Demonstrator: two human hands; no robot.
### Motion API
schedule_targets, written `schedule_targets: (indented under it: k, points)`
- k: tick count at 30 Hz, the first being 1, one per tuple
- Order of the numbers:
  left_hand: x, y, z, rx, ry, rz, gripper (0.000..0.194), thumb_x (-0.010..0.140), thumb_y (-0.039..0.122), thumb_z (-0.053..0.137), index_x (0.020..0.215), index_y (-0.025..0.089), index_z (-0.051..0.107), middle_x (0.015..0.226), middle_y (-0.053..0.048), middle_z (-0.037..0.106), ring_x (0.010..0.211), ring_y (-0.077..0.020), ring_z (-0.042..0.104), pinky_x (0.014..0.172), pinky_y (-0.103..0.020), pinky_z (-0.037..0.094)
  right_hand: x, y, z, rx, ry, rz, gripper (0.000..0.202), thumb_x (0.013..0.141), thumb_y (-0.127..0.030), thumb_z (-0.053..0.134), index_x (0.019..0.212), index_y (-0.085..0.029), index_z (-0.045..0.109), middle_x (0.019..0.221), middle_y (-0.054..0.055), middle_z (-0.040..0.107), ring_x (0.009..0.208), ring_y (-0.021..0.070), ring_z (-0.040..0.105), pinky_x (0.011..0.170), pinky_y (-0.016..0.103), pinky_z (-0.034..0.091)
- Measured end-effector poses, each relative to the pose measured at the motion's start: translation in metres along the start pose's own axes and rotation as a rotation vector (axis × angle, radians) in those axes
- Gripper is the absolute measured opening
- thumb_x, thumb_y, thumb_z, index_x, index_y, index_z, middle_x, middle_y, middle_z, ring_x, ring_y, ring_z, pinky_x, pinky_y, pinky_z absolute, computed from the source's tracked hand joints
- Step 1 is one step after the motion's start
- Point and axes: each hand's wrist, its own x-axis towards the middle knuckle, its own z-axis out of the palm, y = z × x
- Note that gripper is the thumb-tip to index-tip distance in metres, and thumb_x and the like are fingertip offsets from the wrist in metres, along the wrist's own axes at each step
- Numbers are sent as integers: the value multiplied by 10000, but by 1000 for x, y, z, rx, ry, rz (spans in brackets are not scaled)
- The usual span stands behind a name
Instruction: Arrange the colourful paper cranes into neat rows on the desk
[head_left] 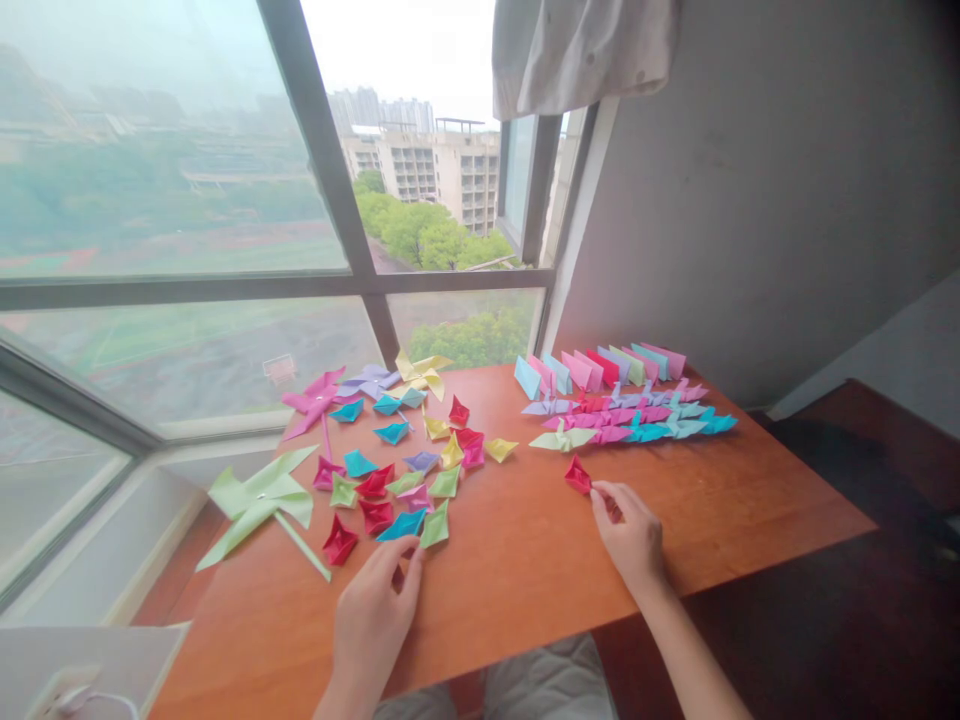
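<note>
My right hand (628,530) pinches the near right corner of a small red paper boat (577,475), which rests on the wooden table (525,560). At the front of a loose group of folded boats, my left hand (375,605) has its thumb and forefinger close together at the near edge of a blue paper boat (401,525). Touching or almost touching that boat on the right is a light green paper boat (436,523). A dark red paper boat (340,541) lies to the left of these fingers.
Paper pinwheels, one light green (262,497) and one pink (313,400), lie along the left side. Rows of paper cranes (564,437) and standing folded cards (582,371) fill the back right. A window (442,280) borders the table's far side.
</note>
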Motion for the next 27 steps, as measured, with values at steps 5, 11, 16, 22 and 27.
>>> schedule_targets:
  k: [5,11,16,22,27]
  points:
    - [-1,4,-1,-36,-25,57,218,941,353,487,938,234,670,779,7,719,535,-130,623,538,-206,480,2,-1,-2,0,15,-1,182,940,-285,538,912,-183,687,788,48,684,619,135,609,630,254,503]
    - [-2,13,0,-103,-91,220,189,944,246,457,955,245,645,921,-8,727,669,-137,690,619,-206,521,-9,-22,-2,109,-96,-107,146,943,-219,518,948,-195,662,824,53,680,690,147,628,667,268,513]
    - [-5,21,7,-105,-144,284,204,934,185,440,985,245,629,965,-27,724,787,-164,713,670,-221,539,-30,-74,-2,255,-462,-265,142,938,-217,504,988,-210,637,804,33,664,731,153,627,676,268,492]
    - [-4,31,15,-158,-199,286,219,933,175,444,1021,247,631,967,-33,717,828,-182,707,697,-250,551,-38,-109,2,217,-573,-356,136,918,-206,526,990,-219,641,783,24,646,727,160,594,656,267,446]
    - [-5,28,26,-272,-171,182,237,951,253,466,1132,222,615,1007,-68,717,742,-168,710,652,-241,566,-33,-94,5,210,-429,-303,177,941,-161,482,874,-210,638,740,31,630,700,150,595,661,264,461]
